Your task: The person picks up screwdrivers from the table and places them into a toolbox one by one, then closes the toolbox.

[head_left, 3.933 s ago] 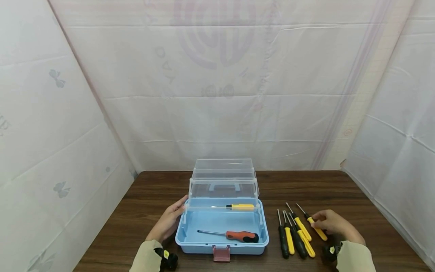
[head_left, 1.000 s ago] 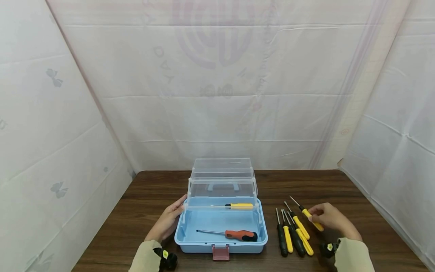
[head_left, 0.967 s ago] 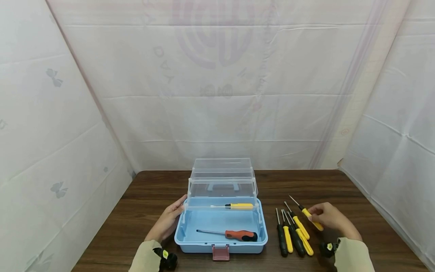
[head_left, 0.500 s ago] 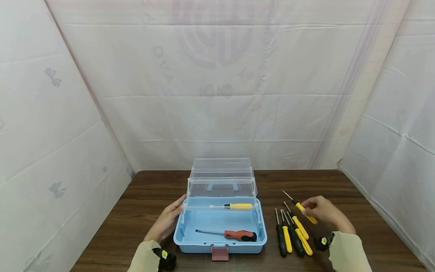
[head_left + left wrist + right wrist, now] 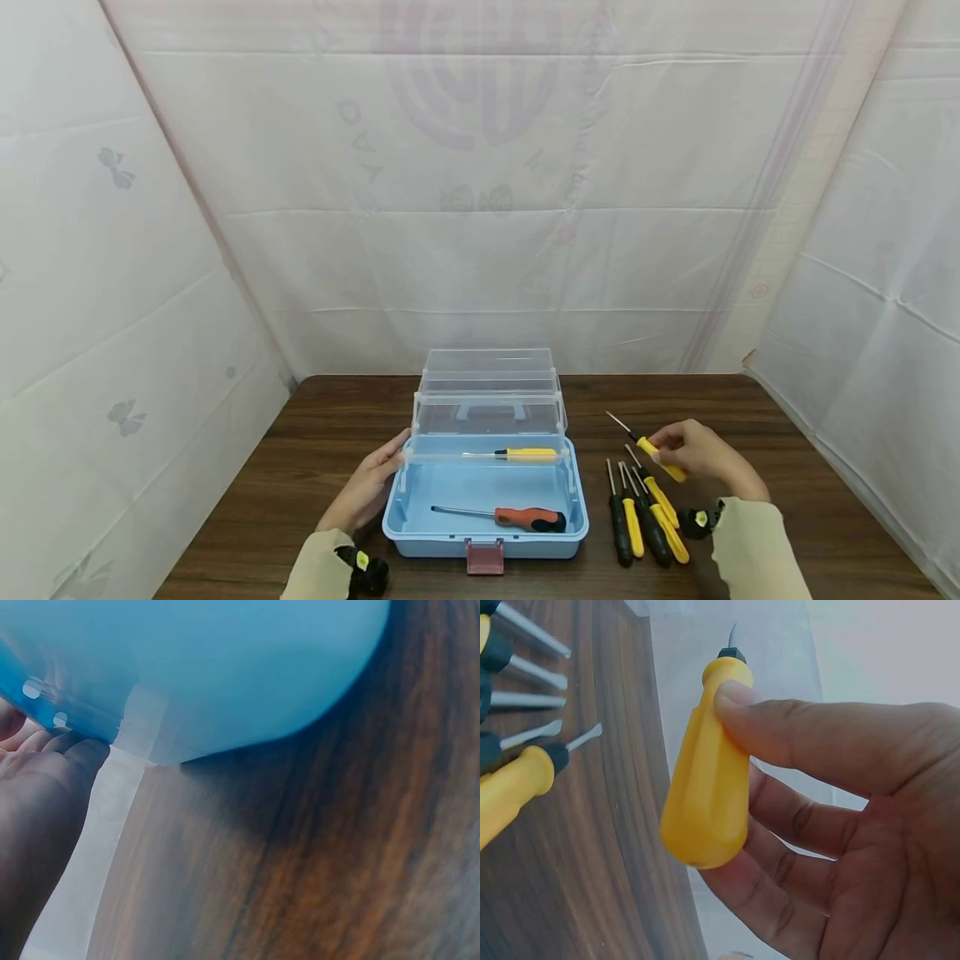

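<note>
An open blue toolbox (image 5: 401, 521) with a clear lid and raised tray sits mid-table. A yellow screwdriver (image 5: 525, 455) lies in the tray and an orange-handled screwdriver (image 5: 525, 519) in the bottom. My left hand (image 5: 371, 483) rests flat against the box's left side, fingers (image 5: 71, 746) touching the blue wall (image 5: 225, 667). My right hand (image 5: 693, 454) pinches a small yellow-handled screwdriver (image 5: 652, 450) (image 5: 709, 772) in the air, right of the box, its tip pointing up-left. Below it lie several yellow and black screwdrivers (image 5: 645, 517) (image 5: 514, 776).
The brown wooden table (image 5: 750, 417) runs back to white sheeting on three sides. The box's pink latch (image 5: 486, 557) hangs at the near edge. Bare wood lies left of the box and at the far right.
My right hand has lifted the yellow screwdriver off the table and carried it up and left toward the box. The left hand and the box have stayed put.
</note>
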The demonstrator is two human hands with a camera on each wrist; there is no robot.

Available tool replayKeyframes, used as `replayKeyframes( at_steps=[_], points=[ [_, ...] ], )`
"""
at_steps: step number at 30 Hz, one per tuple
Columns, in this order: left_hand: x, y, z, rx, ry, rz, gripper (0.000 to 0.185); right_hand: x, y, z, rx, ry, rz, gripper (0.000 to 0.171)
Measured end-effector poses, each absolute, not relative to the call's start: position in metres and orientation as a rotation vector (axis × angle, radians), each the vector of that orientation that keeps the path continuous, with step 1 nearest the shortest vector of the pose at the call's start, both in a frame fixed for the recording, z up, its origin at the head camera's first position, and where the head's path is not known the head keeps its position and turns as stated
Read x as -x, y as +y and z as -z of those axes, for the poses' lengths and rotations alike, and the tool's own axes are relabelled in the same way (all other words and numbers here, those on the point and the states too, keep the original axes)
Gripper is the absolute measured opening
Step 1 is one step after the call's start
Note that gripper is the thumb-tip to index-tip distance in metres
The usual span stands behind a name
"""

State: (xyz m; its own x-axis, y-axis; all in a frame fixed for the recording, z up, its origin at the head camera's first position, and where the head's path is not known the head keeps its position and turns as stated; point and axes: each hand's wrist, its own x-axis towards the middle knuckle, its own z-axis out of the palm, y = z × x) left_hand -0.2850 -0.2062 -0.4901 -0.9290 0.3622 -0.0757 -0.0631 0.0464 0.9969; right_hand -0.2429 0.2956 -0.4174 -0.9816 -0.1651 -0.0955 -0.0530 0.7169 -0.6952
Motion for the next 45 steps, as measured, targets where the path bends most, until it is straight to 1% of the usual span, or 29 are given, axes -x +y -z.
replayKeyframes(
  at_steps=[13,24,33,45],
  points=[
    [0.283,-0.204,0.487,-0.284,2.030,-1.949,0.056,0.248,0.281,0.407,0.243,2.793,1.090,0.022],
    [0.284,-0.204,0.489,-0.250,2.070,-1.938,0.057,0.255,0.266,0.395,0.379,2.793,1.067,0.024],
    [0.284,-0.205,0.488,-0.262,2.050,-1.952,0.054,0.263,0.250,0.392,0.415,2.780,1.070,0.022],
    [0.285,-0.205,0.490,-0.268,2.043,-1.947,0.058,0.271,0.224,0.385,0.420,2.809,1.030,0.018]
  ],
)
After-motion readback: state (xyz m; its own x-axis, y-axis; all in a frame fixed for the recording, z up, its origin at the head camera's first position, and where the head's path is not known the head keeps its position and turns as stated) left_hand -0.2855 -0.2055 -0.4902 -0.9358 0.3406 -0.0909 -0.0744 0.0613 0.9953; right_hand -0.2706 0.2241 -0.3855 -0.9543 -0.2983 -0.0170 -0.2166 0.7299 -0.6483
